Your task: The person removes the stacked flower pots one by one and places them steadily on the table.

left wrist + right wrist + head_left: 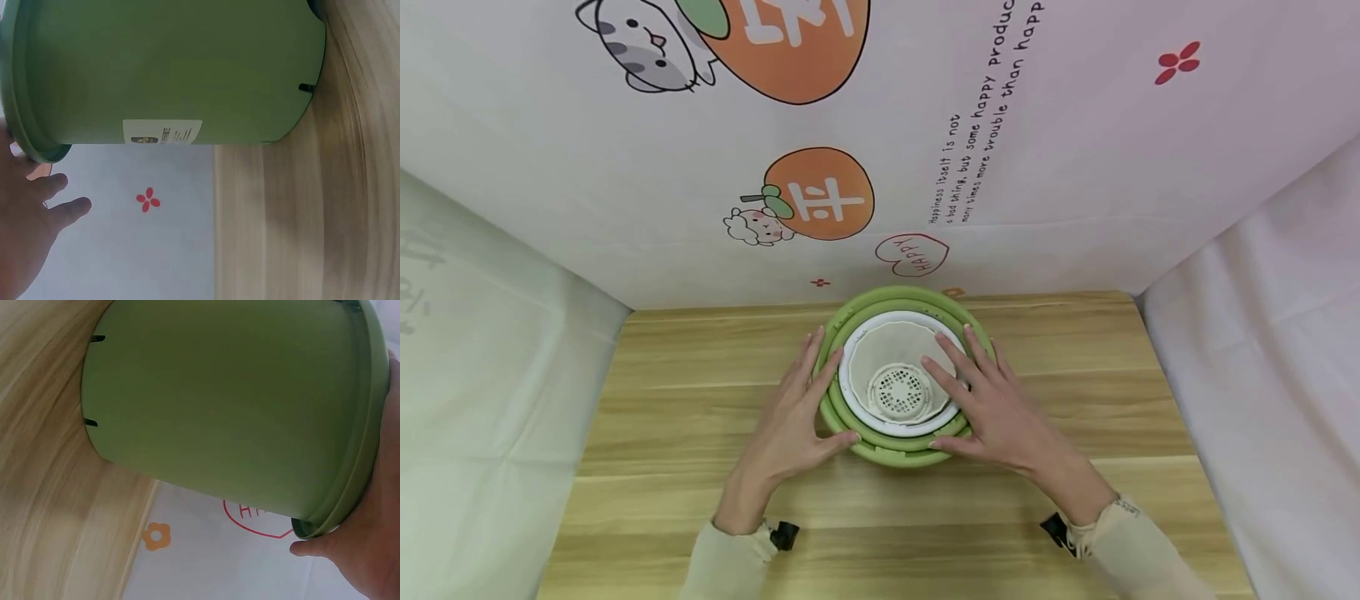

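Green pot [901, 450] w/ white insert [880, 346] stands upright on the counter [662, 392], near the middle of the back edge. Left hand [793, 425] spread, fingers straight, along the pot's left rim, thumb at the front. Right hand [996, 408] spread flat on the right rim, fingertips [942, 340] reaching over the insert. Printed backdrop [1000, 167] behind.

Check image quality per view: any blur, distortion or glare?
Head view: sharp, evenly lit, wide-angle bending of the table edges, soft shadow under both hands. Left wrist view: green pot fairly sharp, wood grain smeared, left hand soft. Right wrist view: pot fills the frame, grain streaked; no glare.
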Demonstrator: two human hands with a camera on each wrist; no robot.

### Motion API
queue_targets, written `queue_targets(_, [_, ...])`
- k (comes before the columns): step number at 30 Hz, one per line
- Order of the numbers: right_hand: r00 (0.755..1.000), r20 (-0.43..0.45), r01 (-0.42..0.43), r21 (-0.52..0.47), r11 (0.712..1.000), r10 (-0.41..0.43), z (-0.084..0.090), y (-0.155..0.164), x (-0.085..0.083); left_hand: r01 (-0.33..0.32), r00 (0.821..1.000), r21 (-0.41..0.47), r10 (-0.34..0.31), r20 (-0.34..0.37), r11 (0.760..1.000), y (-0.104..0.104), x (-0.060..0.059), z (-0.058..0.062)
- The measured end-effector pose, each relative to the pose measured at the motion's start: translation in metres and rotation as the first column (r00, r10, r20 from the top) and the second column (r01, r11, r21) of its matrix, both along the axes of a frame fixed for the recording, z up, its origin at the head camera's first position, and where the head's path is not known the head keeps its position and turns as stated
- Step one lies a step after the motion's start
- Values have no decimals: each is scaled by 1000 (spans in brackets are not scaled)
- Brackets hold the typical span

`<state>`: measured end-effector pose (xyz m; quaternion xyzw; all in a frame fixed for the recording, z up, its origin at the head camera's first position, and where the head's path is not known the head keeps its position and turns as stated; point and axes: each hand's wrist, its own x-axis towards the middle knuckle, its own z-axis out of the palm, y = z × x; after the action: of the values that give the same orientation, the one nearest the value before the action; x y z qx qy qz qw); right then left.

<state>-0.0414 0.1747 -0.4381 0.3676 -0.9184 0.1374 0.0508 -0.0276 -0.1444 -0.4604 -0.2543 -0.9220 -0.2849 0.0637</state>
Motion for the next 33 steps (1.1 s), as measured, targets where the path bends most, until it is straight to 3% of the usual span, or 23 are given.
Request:
queue_targets(12, [1000, -6, 7, -26, 1000, -7, -3, -2, 0, -31, 999, 109, 26, 44, 994, 5, -8, -3])
queue_targets(19, [1000, 2, 12, -60, 998, -12, -6, -6, -5, -74, 992, 130, 59, 111, 989, 6, -16, -2])
queue_targets(33, [999, 27, -28, -32, 999, 29, -1, -6, -11, -119, 989, 178, 102, 104, 977, 9, -21, -5])
